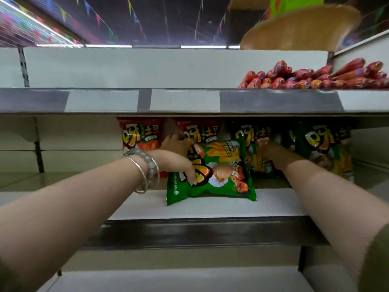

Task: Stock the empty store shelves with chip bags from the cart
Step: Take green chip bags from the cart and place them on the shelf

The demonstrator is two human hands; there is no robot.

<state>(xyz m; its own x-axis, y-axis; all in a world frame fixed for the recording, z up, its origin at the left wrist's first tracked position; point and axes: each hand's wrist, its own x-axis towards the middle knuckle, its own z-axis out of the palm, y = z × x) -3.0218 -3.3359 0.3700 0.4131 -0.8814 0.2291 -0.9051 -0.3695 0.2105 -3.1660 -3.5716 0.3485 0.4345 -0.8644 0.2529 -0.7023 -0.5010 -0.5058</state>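
A green chip bag [223, 173] leans tilted on the middle shelf [189, 207], near its front edge. My left hand [179, 157], with bracelets on the wrist, grips this bag at its left side, thumb on the front. My right hand [271, 152] reaches deeper in and rests on a second green bag [257, 152] standing upright behind. Two red chip bags [140, 135] stand at the back left, and another green bag [328, 148] stands at the right. The cart is out of view.
The shelf above [185, 100] carries a pile of red sausage packs [315, 77] on its right and blank price strips on its lip. A woven hat brim [301, 28] hangs at top right. A lower shelf [168, 277] lies beneath my arms.
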